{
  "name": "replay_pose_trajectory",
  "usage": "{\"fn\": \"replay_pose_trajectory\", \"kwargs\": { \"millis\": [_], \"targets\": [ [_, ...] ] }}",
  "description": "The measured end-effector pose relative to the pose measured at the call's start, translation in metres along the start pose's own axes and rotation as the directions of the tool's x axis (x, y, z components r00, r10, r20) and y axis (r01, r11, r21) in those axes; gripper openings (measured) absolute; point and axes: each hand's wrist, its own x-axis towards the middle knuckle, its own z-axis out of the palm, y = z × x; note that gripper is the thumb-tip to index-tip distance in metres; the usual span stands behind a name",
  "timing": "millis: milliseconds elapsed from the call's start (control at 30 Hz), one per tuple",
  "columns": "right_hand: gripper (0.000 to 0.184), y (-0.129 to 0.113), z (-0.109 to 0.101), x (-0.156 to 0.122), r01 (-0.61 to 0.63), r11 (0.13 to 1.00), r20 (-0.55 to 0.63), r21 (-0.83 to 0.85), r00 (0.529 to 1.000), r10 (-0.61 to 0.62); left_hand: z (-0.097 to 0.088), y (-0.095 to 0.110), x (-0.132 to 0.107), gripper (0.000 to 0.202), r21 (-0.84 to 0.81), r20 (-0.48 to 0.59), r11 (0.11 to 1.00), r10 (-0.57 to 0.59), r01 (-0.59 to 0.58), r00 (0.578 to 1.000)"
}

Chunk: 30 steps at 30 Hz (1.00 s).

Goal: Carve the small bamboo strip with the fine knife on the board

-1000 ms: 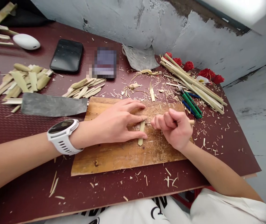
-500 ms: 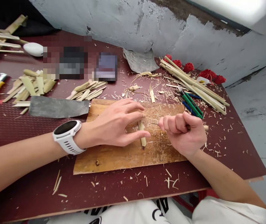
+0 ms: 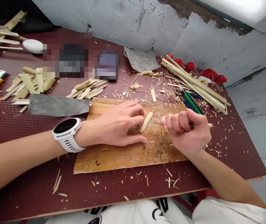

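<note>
My left hand (image 3: 121, 124), with a white watch (image 3: 67, 132) on its wrist, rests palm down over the wooden board (image 3: 114, 158). Its thumb and fingers are apart. A short pale strip of bamboo or wood (image 3: 147, 121) lies slanted on the board beside its fingertips; whether they touch it I cannot tell. To the right, my right hand (image 3: 186, 132) is closed in a fist around a slim carving tool (image 3: 156, 122). A thin metal tip points left out of the fist, and a pale handle end shows on the other side. The rest of the tool is hidden.
Behind the board lie a grey sheet strip (image 3: 58, 105), cut pale pieces (image 3: 88, 88) and many shavings. Green-handled pliers (image 3: 192, 102), long pale sticks (image 3: 193, 82) and red flowers (image 3: 209, 74) are at the right back. A grey wall (image 3: 114, 21) bounds the table.
The strip on the board has turned from nearly upright to slanting up to the right, with its paler face showing. My left fingers have curled slightly; my right hand has shifted little.
</note>
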Motion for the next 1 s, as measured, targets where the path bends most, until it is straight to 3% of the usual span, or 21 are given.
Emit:
{"fn": "replay_pose_trajectory", "kwargs": {
  "millis": [133,233,333,500,700,1000],
  "targets": [
    [0.057,0.002,0.003,-0.002,-0.041,0.999,0.037,0.026,0.999,0.040,-0.002,-0.001,0.000,0.036,-0.058,-0.021,0.998,0.006,-0.007,1.000],
    [0.057,0.002,0.006,-0.003,-0.087,0.995,0.046,0.047,0.995,0.084,-0.002,-0.003,0.001,0.049,-0.046,0.070,0.998,0.041,-0.038,0.997],
    [0.055,0.004,0.010,-0.004,-0.125,0.989,0.031,0.078,0.992,0.123,0.001,-0.006,0.001,0.050,-0.028,0.130,0.999,0.032,-0.028,0.991],
    [0.055,0.009,0.012,-0.004,-0.155,0.984,0.023,0.092,0.988,0.153,0.005,-0.005,-0.002,0.045,0.014,0.051,0.999,0.048,-0.049,0.998],
    [0.053,0.013,0.013,-0.004,-0.154,0.984,0.021,0.090,0.988,0.153,0.009,-0.005,-0.001,0.051,0.051,0.093,0.996,0.066,-0.071,0.993],
    [0.053,0.015,0.011,-0.008,-0.128,0.989,0.040,0.071,0.991,0.125,0.007,-0.004,-0.001,0.042,0.038,0.031,0.997,0.064,-0.066,0.997]
  ]
}}
